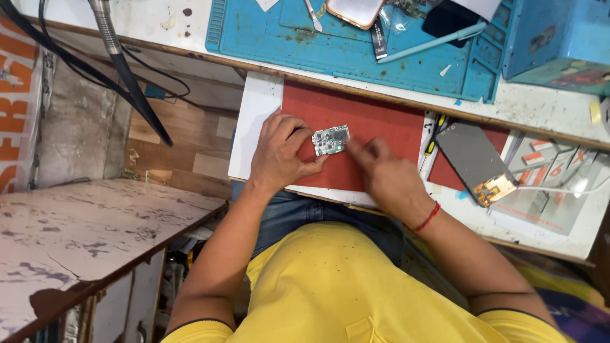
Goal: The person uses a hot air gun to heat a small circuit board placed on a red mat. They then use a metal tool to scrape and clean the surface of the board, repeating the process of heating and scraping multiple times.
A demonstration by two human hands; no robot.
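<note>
1. From the head view, we see the small circuit board [331, 140] lying on the red mat [375, 127], its long axis running left to right, slightly tilted.
2. Our left hand [279, 155] pinches the board's left edge between thumb and fingers; it is the nearer hand.
3. Our right hand [387, 178], just right of the board, is blurred; we cannot tell its grip.
4. Further right of the board lie a dismantled phone [476, 162] and a screwdriver [435, 136]; beyond it, the blue work mat [356, 54]. Nothing blocks the board.
</note>
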